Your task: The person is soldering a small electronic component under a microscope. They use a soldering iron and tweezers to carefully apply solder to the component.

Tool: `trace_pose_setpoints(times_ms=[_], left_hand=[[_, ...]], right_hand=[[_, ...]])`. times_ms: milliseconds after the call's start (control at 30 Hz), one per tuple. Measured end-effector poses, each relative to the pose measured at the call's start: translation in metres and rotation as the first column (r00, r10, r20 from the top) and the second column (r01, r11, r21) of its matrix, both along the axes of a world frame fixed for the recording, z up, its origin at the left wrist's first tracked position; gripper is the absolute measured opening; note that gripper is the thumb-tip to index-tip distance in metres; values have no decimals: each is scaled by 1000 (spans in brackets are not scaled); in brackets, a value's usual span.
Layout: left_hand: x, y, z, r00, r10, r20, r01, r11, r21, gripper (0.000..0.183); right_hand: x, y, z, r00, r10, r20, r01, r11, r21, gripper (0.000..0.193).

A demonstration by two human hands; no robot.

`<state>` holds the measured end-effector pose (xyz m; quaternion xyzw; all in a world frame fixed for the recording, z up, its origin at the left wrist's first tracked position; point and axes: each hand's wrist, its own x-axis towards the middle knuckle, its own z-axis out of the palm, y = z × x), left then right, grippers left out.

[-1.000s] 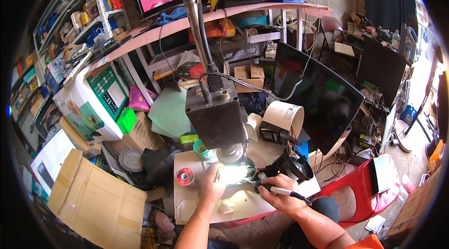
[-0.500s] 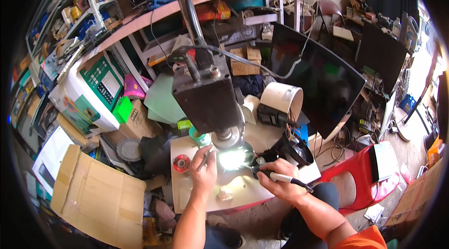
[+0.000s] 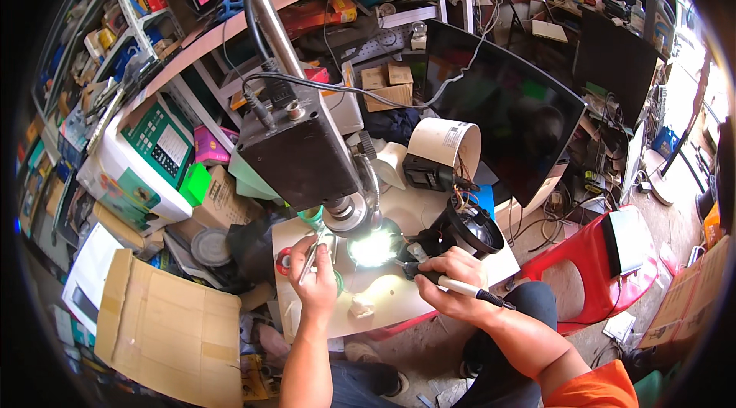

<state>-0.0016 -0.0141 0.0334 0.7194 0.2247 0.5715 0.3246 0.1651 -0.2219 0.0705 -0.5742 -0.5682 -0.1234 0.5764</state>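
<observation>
My left hand point(image 3: 316, 285) is raised over the left half of the small white table point(image 3: 399, 308), its fingers pinched on slim metal tweezers point(image 3: 310, 261). In my right hand point(image 3: 452, 274), a soldering iron point(image 3: 461, 288) with a white and black handle is gripped, its front end toward the bright spot. Between the hands a glaring patch of light point(image 3: 376, 248) washes out whatever lies there. Above it hangs a black boxy microscope head point(image 3: 303, 155) on a metal arm. A red spool point(image 3: 283, 261) sits partly behind my left hand. Crumpled white material point(image 3: 362, 305) lies near the table's front.
At the right of the table are a black round housing point(image 3: 471, 230) with wires and a white cylinder point(image 3: 445, 146). A large dark screen point(image 3: 502, 113) leans behind. A red stool point(image 3: 590, 270) stands to the right, an open cardboard box point(image 3: 169, 327) to the left.
The view has shifted, so the microscope head appears farther left and more tilted. My left hand with the tweezers has moved slightly left, away from the lit spot. The right hand keeps its grip.
</observation>
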Motion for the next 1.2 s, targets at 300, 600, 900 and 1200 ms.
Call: trace_pose_setpoints(times_ms=[300,600,900,1200], left_hand=[[-23,-2,9,999,14,34,-10,995,-103,22],[-46,-76,16,989,-81,125,106,972,-210,42],[-10,-193,43,951,-149,270,261,855,-448,47],[-20,-190,69,839,-362,406,542,624,-563,34]], right_hand=[[-2,-18,-12,1000,-6,-30,8,997,77,25],[-32,-31,-11,986,17,-164,19,976,216,25],[-69,-10,-6,951,163,-261,-36,901,432,31],[-96,23,-8,975,79,-210,20,901,433,33]])
